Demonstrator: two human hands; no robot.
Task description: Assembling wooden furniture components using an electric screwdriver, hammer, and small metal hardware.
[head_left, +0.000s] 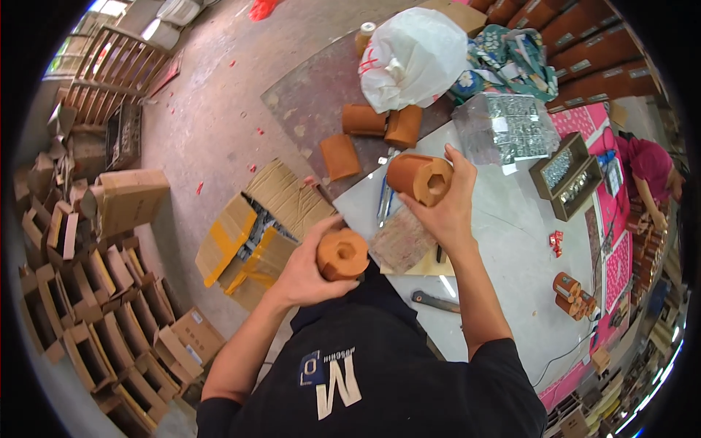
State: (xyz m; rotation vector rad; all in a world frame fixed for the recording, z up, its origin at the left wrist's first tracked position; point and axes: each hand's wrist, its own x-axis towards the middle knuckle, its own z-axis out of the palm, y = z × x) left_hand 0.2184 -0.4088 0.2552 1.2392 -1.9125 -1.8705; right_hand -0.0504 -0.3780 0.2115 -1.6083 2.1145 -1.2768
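Note:
My left hand [310, 269] is closed round an orange-brown wooden cylinder [353, 264] with a hole in its end face, held near my waist. In my right hand [454, 208] is a similar cylinder [409, 175], tilted over the table, with an angular hole in its end and a groove along its side. Beyond it, three more brown cylinders [341, 157] lie on the dark part of the tabletop. Below my right hand rests a worn flat block [403, 239] on a pale board. A dark-handled tool [436, 301] lies nearer me.
A white plastic bag [414, 58] and a clear box of metal parts [505, 128] stand at the back. A divided wooden tray [566, 175] holds small hardware at right. An open carton [248, 244] sits left of the table. Another person [648, 171] works at far right.

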